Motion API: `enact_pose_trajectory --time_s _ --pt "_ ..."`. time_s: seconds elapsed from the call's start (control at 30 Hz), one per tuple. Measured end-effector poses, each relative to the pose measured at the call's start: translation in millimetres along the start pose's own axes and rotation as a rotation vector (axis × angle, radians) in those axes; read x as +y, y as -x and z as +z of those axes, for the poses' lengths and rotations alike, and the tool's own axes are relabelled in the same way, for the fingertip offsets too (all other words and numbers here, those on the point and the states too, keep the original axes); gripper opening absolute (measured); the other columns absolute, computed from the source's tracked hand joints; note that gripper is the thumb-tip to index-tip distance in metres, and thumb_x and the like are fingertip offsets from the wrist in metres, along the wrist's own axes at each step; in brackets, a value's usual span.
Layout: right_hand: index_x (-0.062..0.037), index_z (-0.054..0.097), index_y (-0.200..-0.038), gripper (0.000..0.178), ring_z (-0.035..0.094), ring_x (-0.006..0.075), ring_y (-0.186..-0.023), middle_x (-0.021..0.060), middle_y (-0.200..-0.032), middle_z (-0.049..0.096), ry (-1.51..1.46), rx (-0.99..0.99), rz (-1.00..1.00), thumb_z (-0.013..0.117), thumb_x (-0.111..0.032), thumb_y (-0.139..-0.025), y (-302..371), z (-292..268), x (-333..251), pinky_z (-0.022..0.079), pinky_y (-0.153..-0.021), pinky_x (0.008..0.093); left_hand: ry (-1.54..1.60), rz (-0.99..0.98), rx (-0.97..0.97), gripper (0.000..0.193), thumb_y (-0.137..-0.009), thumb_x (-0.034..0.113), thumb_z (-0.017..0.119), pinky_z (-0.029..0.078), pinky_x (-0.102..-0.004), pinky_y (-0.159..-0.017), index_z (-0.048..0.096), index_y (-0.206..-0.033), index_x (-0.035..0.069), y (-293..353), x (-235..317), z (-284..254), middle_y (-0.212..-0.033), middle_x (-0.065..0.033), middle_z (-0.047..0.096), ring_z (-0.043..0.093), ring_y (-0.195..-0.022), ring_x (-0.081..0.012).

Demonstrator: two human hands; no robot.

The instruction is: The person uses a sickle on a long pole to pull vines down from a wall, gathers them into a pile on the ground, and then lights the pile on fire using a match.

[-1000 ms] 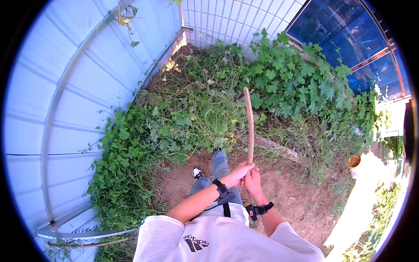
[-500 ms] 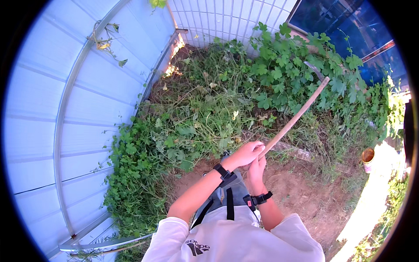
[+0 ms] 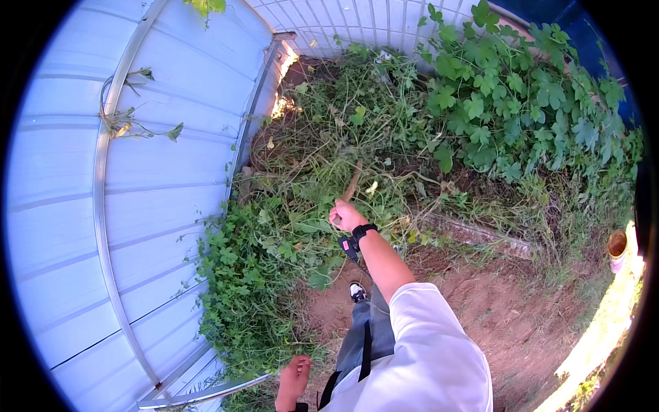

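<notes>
My right hand (image 3: pixel 347 215) is closed around the wooden handle (image 3: pixel 353 184) of a sickle, arm stretched forward over the cut, tangled vines (image 3: pixel 322 154). The handle's far end goes in among the stems, and its blade is hidden there. Down by the lower edge, my left hand (image 3: pixel 294 379) hangs with loosely bent fingers and nothing in it, beside the leafy plants (image 3: pixel 237 302) along the wall.
A white metal panel wall (image 3: pixel 165 206) with a curved rail (image 3: pixel 99 178) runs along the left. Dense green vines (image 3: pixel 508 89) climb at the back right. A low concrete edging (image 3: pixel 480 235) borders bare soil (image 3: pixel 508 302). A rusty can (image 3: pixel 617 244) stands at the far right.
My left hand has let go of the sickle and dropped to the lower left. My right hand has swung the sickle leftward and down into the vines. The view has shifted too.
</notes>
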State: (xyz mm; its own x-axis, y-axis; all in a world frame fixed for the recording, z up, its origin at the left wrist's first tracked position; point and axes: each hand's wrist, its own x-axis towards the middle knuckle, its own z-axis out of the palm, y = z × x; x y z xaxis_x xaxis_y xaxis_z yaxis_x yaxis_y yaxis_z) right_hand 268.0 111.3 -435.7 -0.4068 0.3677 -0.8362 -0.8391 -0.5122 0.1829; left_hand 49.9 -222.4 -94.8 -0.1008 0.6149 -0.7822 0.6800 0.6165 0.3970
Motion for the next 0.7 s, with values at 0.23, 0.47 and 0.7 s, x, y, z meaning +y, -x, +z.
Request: enact_pose_trajectory --time_s 0.23,0.47,0.7 --pt "-0.0126 0.034 -0.078 0.029 0.029 0.0076 -0.044 -0.0044 -0.058 0.028 0.165 0.063 -0.103 0.049 -0.026 -0.099 120.3 -64.2 46.3 0.026 -0.038 0.0230 0.406 0.034 -0.017 0.038 -0.100 0.035 0.046 0.050 -0.0271 -0.073 0.058 -0.112 0.002 -83.1 46.6 59.9 -0.099 -0.0084 0.068 0.063 -0.083 -0.0145" --pt "-0.0125 0.041 -0.077 0.033 0.031 0.0051 -0.042 -0.0055 -0.058 0.036 0.416 -0.014 -0.312 0.047 -0.035 -0.100 259.8 -106.6 103.2 0.026 -0.037 0.0226 0.675 -0.058 -0.635 0.047 -0.093 0.053 0.050 0.046 -0.0323 -0.052 0.056 -0.084 0.007 -234.2 150.8 141.1 -0.078 -0.0068 0.062 0.054 -0.060 -0.0128" --pt "-0.0126 0.036 -0.084 0.027 0.033 0.0060 -0.040 -0.0051 -0.056 0.036 0.517 0.050 -0.397 0.041 -0.031 -0.103 338.3 -132.6 195.0 0.027 -0.036 0.0229 0.699 -0.131 -0.671 0.040 -0.099 0.043 0.043 0.040 -0.0340 -0.047 0.049 -0.080 0.010 -142.8 104.4 155.3 -0.072 -0.0026 0.050 0.045 -0.056 -0.0159"
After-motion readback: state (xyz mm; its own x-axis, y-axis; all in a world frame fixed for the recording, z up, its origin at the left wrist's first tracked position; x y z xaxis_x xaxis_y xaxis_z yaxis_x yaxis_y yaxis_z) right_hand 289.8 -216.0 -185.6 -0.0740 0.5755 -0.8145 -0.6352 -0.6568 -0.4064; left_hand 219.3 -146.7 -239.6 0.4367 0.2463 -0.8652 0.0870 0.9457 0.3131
